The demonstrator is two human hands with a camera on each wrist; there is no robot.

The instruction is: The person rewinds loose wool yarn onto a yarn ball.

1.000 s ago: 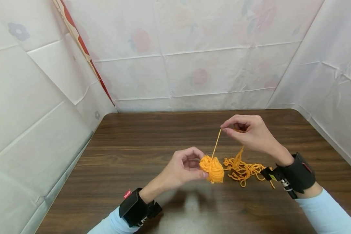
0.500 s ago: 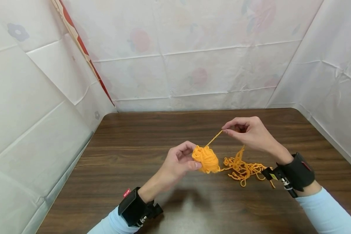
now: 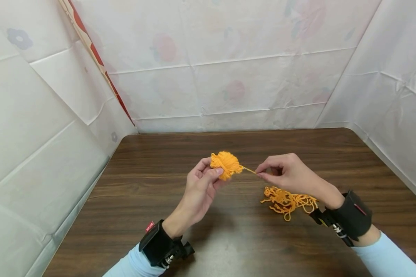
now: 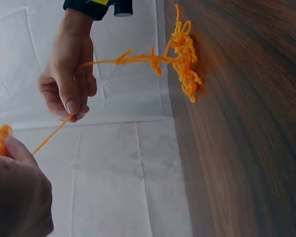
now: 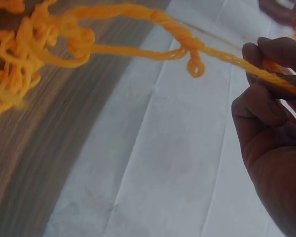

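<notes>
I hold a small orange yarn ball (image 3: 225, 164) up off the dark wooden surface (image 3: 159, 200), my left hand (image 3: 201, 188) curled round it with thumb and fingers — a firm grip from below and the left. A short taut strand (image 3: 248, 169) runs from the ball's right side to my right hand (image 3: 287, 175), whose thumb and forefinger pinch it just beside the ball. The strand's long axis lies nearly level, left to right, dipping slightly toward the right hand. From that pinch the yarn trails down and rightward to a loose tangle (image 3: 287, 200) lying on the surface below my right wrist — the tangle is nearer the right hand, well apart from the left. In the left wrist view the strand (image 4: 52, 134) slants between the two hands; in the right wrist view a kinked length (image 5: 187, 49) hangs in the air between the fingers (image 5: 266, 101) and the heap.
</notes>
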